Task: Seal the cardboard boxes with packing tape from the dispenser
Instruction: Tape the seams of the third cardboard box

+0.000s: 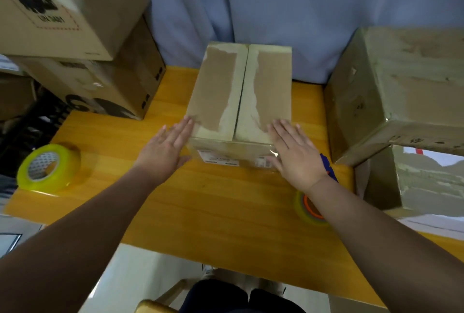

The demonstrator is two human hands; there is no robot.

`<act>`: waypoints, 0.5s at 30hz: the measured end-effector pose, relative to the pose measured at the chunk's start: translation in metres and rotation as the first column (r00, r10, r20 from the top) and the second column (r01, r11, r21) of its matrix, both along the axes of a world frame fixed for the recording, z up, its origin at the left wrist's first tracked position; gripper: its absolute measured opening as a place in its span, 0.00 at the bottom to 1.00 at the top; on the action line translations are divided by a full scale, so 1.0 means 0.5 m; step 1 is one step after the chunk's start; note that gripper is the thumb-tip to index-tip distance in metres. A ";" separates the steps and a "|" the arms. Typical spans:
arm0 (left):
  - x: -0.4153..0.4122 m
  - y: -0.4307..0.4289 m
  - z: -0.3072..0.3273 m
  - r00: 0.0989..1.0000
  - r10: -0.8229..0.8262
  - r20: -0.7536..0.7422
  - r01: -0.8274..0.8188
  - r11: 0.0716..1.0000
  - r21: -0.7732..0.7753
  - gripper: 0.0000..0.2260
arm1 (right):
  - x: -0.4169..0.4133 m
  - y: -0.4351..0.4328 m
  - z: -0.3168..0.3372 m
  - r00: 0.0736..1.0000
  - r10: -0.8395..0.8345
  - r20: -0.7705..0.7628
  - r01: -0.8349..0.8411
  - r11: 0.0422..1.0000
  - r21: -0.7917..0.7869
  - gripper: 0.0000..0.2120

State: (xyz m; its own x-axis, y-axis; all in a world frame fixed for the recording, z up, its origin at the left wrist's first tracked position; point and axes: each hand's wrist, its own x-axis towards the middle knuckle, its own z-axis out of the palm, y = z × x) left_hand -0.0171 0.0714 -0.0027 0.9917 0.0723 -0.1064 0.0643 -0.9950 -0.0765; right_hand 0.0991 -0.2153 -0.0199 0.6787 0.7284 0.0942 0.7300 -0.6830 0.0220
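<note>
A brown cardboard box (241, 91) stands in the middle of the yellow wooden table (213, 212), its two top flaps folded down with an open seam between them. My left hand (167, 148) lies flat with straight fingers against the box's near left corner. My right hand (293, 148) presses flat on the near right corner of the top flap. A tape dispenser (310, 208) with a blue handle and a yellowish roll sits under my right wrist, partly hidden. A loose roll of yellow-green tape (49, 167) rests at the table's left edge.
Stacked printed cardboard boxes (75, 36) crowd the back left. Two large taped boxes (401, 91) are piled at the right edge. A blue curtain (276, 6) hangs behind the table. My legs and a chair show below the near edge.
</note>
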 end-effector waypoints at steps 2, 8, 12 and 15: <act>0.002 0.033 0.008 0.993 -0.112 -0.020 0.113 0.993 0.027 0.33 | -0.021 0.014 0.033 0.991 -0.074 -0.109 0.060 0.990 -0.126 0.44; 0.092 0.044 0.030 0.969 -0.242 0.039 0.243 0.931 -0.274 0.37 | -0.042 0.190 0.095 0.949 -0.049 -0.311 0.029 0.997 -0.066 0.34; 0.122 0.065 0.009 0.929 -0.370 -0.032 0.353 0.906 -0.234 0.32 | -0.027 0.256 0.067 0.956 -0.129 -0.265 0.068 0.971 -0.230 0.35; 0.122 0.076 -0.002 0.913 -0.407 -0.027 0.398 0.903 -0.163 0.33 | -0.035 0.257 0.053 0.976 -0.157 -0.149 0.107 0.947 -0.303 0.38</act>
State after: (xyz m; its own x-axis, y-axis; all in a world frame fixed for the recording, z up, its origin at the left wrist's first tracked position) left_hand 0.0440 0.1092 -0.0035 0.9246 -0.3531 -0.1432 -0.3440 -0.9351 0.0846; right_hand 0.0816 -0.0869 0.0064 0.7579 0.6094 -0.2328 0.6441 -0.7557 0.1189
